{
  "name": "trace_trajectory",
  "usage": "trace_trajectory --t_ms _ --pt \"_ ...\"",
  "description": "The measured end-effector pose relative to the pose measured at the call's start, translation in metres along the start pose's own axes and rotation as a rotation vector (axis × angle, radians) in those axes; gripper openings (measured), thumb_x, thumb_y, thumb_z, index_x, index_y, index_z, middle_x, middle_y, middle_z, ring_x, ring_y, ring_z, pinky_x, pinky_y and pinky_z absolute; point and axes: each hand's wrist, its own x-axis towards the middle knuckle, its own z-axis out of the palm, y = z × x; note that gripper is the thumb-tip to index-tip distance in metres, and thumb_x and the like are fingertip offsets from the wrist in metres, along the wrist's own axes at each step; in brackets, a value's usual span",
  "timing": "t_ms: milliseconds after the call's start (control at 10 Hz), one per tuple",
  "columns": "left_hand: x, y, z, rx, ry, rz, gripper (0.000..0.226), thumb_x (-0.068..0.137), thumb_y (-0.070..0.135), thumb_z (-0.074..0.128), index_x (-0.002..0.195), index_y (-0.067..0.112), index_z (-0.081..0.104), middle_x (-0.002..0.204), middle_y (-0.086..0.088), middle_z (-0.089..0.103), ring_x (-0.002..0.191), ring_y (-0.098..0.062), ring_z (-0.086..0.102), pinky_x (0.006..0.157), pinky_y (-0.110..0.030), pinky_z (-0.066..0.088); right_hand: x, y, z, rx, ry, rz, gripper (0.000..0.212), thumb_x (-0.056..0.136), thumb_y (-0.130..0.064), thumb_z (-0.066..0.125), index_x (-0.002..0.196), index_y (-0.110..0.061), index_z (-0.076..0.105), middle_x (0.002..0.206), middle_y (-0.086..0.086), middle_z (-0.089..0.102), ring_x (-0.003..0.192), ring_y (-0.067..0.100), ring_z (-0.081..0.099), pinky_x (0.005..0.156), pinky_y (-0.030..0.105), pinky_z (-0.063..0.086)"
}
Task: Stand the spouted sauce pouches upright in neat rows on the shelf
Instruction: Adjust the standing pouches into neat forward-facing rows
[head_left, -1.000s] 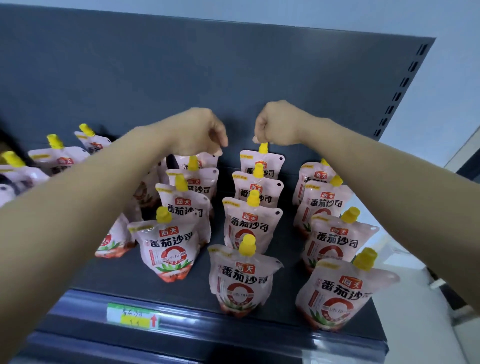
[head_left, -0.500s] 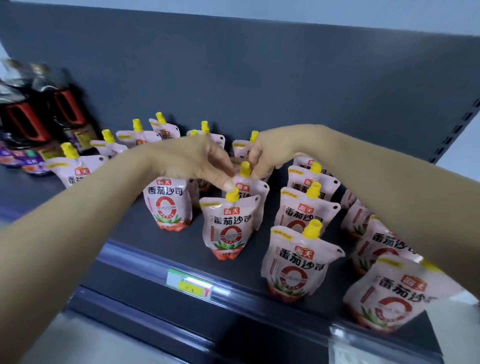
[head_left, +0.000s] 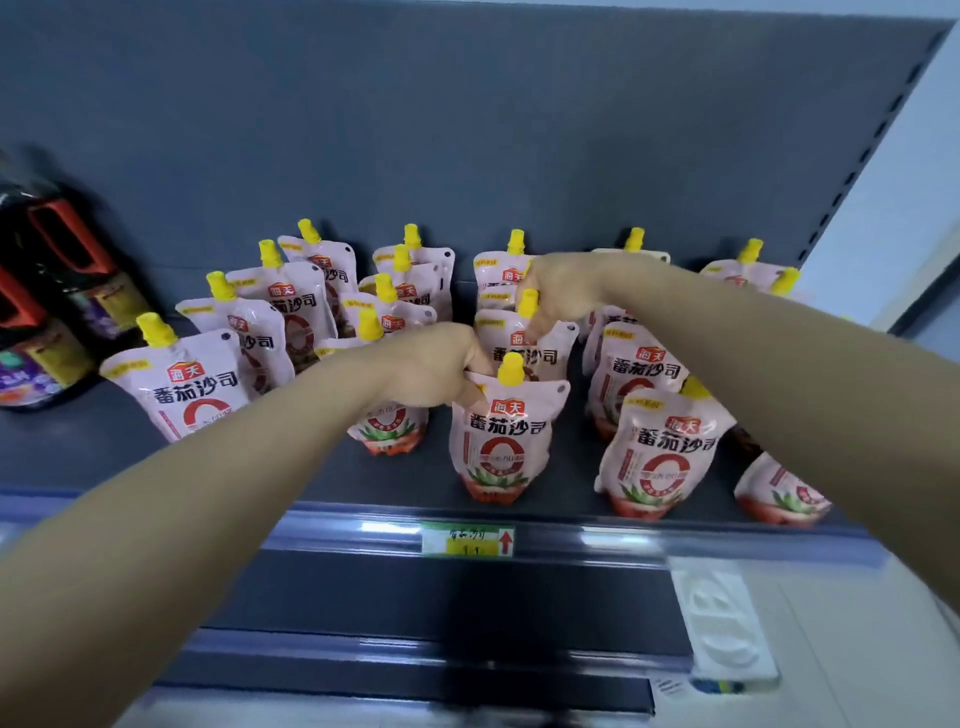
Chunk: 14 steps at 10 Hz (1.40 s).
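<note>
Your left hand (head_left: 441, 371) is pinching the top left corner of the front tomato sauce pouch (head_left: 501, 441) in the middle row, right beside its yellow cap (head_left: 510, 369); your right hand (head_left: 563, 288) is curled in a pinch around the spout of the second pouch (head_left: 524, 338) just behind it; both pouches stand on the dark shelf (head_left: 311, 467), the front one near the price rail (head_left: 363, 530). To do this well, hold each pouch by the stiff top seam or spout rather than the soft belly, since the filled body will probably sag and twist under a squeeze; set the base flat, square the printed face to the front edge, then line the cap up with the caps farther back; judge the spacing against the right-hand neighbour pouch (head_left: 662, 457), which leans a little. Let go gently, one hand at a time, because a nudge could topple the close-packed pouches at the left; the dark bottles (head_left: 47, 312) at the far left are well apart and need no care.
</note>
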Motion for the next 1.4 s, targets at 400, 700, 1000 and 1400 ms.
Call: trace_trajectory --t_ms 400,700,1000,1400 --pt "-0.011 -0.003 0.0 -0.031 -0.02 0.046 0.02 0.082 0.017 0.068 0.101 0.012 0.073 0.103 -0.002 0.073 0.095 -0.014 0.064 0.076 -0.022 0.047 -0.009 -0.016 0.003 0.021 -0.03 0.076 0.026 0.082 -0.031 0.072 0.08 -0.011 0.056 0.081 0.008 0.056 0.075 0.023 0.052 0.065 0.031 0.042" --pt "-0.014 -0.003 -0.004 0.019 -0.1 0.049 0.018 0.084 0.017 0.066 0.101 0.017 0.072 0.103 0.001 0.073 0.098 -0.016 0.065 0.094 -0.038 0.05 -0.004 -0.021 0.001 0.019 -0.049 0.032 0.025 0.082 -0.029 0.072 0.076 -0.012 0.057 0.076 0.006 0.054 0.073 0.022 0.051 0.07 0.032 0.042" --pt "-0.026 0.008 -0.05 -0.159 0.056 0.042 0.046 0.082 -0.017 0.042 0.088 0.021 0.068 0.094 0.003 0.07 0.091 -0.014 0.066 0.091 -0.029 0.051 -0.022 -0.014 -0.044 0.239 -0.133 0.082 0.034 0.091 0.001 0.053 0.123 -0.005 0.062 0.119 0.011 0.067 0.103 0.023 0.068 0.079 0.024 0.055" --pt "0.072 0.006 -0.085 0.104 0.161 -0.072 0.034 0.081 0.013 0.07 0.115 0.011 0.062 0.104 -0.003 0.063 0.09 -0.018 0.056 0.079 -0.025 0.038 0.018 0.024 -0.054 0.059 0.19 0.212 0.044 0.1 -0.03 0.045 0.124 0.004 0.059 0.127 0.018 0.061 0.12 0.033 0.055 0.103 0.04 0.042"
